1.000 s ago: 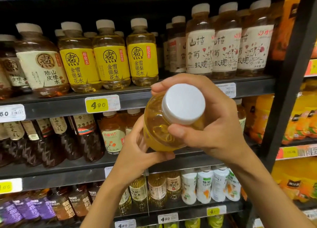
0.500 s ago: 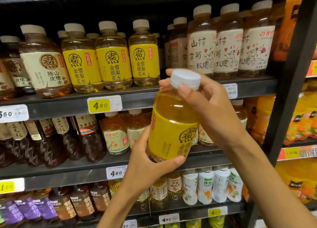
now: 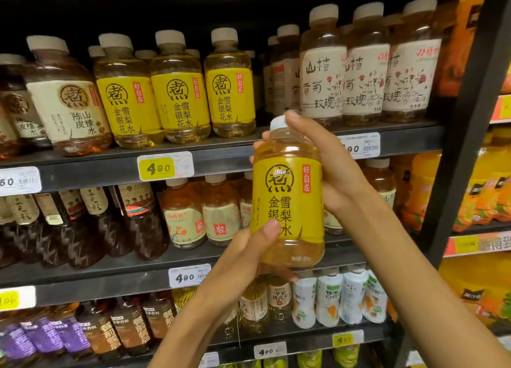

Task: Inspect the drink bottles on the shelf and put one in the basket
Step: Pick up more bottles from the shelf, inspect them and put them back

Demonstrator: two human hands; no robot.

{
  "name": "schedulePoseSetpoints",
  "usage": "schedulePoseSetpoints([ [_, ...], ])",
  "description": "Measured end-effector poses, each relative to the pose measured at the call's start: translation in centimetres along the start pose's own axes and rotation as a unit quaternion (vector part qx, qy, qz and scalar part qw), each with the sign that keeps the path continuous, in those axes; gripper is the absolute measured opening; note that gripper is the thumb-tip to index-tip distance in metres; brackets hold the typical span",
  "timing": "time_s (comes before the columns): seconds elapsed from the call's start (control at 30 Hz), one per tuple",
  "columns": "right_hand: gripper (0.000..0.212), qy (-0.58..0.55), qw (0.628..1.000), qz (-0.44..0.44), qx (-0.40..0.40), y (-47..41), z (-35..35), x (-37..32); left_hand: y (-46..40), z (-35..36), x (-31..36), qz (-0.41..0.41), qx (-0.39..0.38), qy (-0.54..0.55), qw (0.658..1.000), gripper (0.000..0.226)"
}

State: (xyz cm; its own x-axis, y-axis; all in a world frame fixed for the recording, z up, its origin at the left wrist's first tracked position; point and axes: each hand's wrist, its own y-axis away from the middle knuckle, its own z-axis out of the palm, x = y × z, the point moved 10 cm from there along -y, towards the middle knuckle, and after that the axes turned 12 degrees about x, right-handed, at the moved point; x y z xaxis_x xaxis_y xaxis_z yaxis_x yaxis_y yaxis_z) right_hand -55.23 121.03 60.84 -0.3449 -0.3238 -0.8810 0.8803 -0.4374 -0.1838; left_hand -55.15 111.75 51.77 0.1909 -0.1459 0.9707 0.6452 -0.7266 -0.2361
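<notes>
Yellow label facing the camera, the bottle stands upright in both hands in front of the shelves, clear of them. Its label shows a round black emblem, a red strip reading 好自在, and large black characters 金银 and 雪梨 above 水; part of the writing is hidden by a thumb. The left hand cups the bottle's lower part from below, thumb pressed across the label, fingers wrapped under the base. The right hand wraps behind the upper part, one fingertip against the white cap. Both forearms rise from the lower edge of the view. Behind, on the upper shelf, stands a row of matching yellow bottles with the same writing. A yellow price tag on the shelf edge reads 4.90. To the right stand white-labelled bottles reading 山楂 and 玫瑰.
</notes>
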Motion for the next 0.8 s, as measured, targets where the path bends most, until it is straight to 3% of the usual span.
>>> schedulePoseSetpoints([
  [0.13,0.032,0.000,0.999,0.034,0.019,-0.2,-0.4,0.5,-0.2,-0.4,0.8,0.002,0.027,-0.006,1.000,0.066],
  [0.23,0.029,0.012,0.998,0.031,0.045,-0.4,-0.9,0.8,-0.1,-0.3,0.6,-0.008,0.055,0.017,0.998,0.065],
  [0.33,0.030,0.027,0.998,0.037,0.039,-0.6,-1.3,1.1,0.1,-0.5,0.2,-0.034,0.082,0.123,0.988,0.071],
  [0.43,0.031,0.011,0.999,0.051,0.012,-0.4,-1.1,1.3,0.5,1.1,0.9,-0.093,0.012,0.297,0.950,0.077],
  [0.53,0.035,-0.061,0.995,0.070,-0.022,-0.1,0.1,2.0,1.4,3.2,2.2,-0.112,-0.084,0.377,0.915,0.073],
  [0.7,0.038,-0.073,0.995,0.067,-0.017,0.0,0.3,2.0,2.3,4.3,2.1,-0.122,-0.132,0.384,0.906,0.075],
  [0.8,0.030,-0.062,0.996,0.059,-0.012,0.1,0.2,1.4,2.5,3.8,1.6,-0.131,-0.123,0.331,0.926,0.080],
])
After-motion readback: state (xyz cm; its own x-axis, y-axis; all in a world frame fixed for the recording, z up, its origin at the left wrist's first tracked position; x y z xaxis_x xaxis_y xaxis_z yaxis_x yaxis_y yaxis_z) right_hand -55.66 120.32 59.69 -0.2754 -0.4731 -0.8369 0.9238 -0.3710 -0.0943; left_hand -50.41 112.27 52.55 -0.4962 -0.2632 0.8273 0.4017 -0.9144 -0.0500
